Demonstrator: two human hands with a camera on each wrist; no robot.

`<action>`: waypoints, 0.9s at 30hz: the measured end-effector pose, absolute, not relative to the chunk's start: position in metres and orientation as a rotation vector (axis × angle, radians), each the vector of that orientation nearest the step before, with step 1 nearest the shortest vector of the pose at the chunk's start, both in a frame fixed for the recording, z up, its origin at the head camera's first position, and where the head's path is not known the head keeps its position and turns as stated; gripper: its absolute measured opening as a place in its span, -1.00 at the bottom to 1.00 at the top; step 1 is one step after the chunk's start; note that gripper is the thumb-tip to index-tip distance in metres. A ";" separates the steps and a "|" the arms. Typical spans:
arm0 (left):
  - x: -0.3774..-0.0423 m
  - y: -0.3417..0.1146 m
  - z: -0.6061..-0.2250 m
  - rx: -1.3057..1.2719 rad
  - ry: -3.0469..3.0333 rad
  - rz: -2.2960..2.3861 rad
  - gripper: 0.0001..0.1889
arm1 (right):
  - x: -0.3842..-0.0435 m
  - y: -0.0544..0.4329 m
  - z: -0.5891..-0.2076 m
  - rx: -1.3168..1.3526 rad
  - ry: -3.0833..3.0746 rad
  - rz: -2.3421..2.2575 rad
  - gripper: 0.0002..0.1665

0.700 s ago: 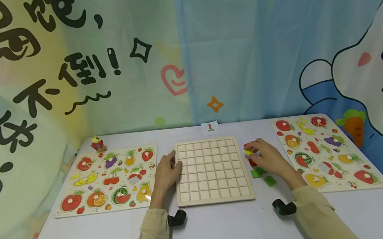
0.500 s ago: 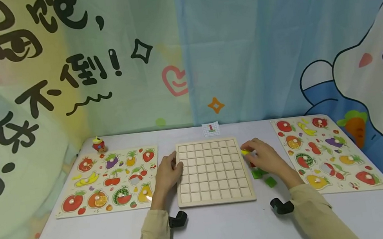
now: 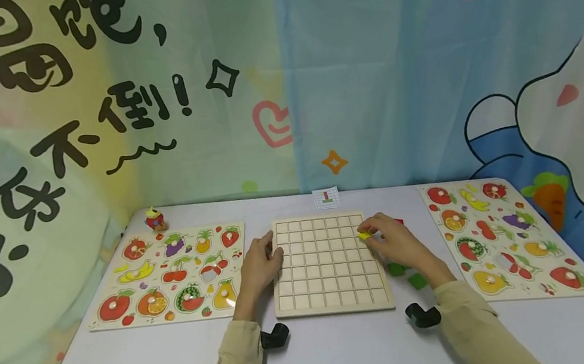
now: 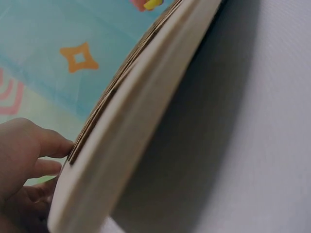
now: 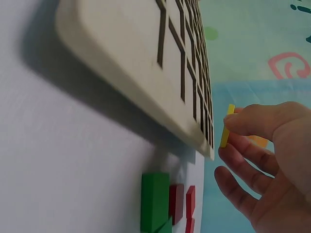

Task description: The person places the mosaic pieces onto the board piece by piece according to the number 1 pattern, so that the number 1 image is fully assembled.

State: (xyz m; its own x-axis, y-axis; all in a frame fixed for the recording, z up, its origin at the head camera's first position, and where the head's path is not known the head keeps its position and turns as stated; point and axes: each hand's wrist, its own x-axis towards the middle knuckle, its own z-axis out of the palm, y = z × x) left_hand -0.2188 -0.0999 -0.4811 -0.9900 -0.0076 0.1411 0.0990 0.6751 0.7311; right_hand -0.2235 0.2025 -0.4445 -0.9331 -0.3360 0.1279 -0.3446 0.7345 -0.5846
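Observation:
A pale wooden grid board (image 3: 329, 268) lies in the middle of the white table. My right hand (image 3: 399, 248) pinches a small yellow tile (image 5: 225, 133) between thumb and fingertip, over the board's upper right edge in the head view. At the board's left edge, my left hand (image 3: 260, 268) rests with thumb and fingers against the rim (image 4: 121, 126). Under and beside the right hand lie green tiles (image 3: 417, 280) and a red tile (image 3: 400, 222). The right wrist view shows a green tile (image 5: 153, 204) and several red tiles (image 5: 176, 204) near the board.
Fruit puzzle boards stand on either side, a left one (image 3: 160, 285) and a right one (image 3: 549, 255). Behind the grid board lies a small printed card (image 3: 326, 198). A little red and yellow toy figure (image 3: 155, 220) is at the back left, before a printed curtain (image 3: 359, 108).
My right hand has moved left from the tile pile to the grid board's right edge, carrying the yellow tile. The left hand stays at the board's left edge. The head view shifts slightly.

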 end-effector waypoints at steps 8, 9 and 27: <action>-0.218 -0.099 -0.481 -0.069 -2.748 -1.207 -0.47 | -0.229 0.187 -0.442 0.634 -2.887 0.970 -0.72; -0.218 -0.099 -0.481 -0.071 -2.746 -1.209 -0.47 | -0.229 0.185 -0.441 0.638 -2.889 0.971 -0.72; -0.218 -0.098 -0.483 -0.059 -2.730 -1.176 -0.48 | -0.244 0.149 -0.444 0.825 -2.859 0.945 -0.73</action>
State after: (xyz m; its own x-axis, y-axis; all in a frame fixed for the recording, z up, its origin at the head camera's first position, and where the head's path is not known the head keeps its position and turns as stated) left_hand -0.2182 -0.0985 -0.4835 -0.9850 -0.0299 0.1697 0.1028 0.6887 0.7177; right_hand -0.2441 0.1487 -0.4439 -0.8601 -0.4782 0.1775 -0.4897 0.6770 -0.5493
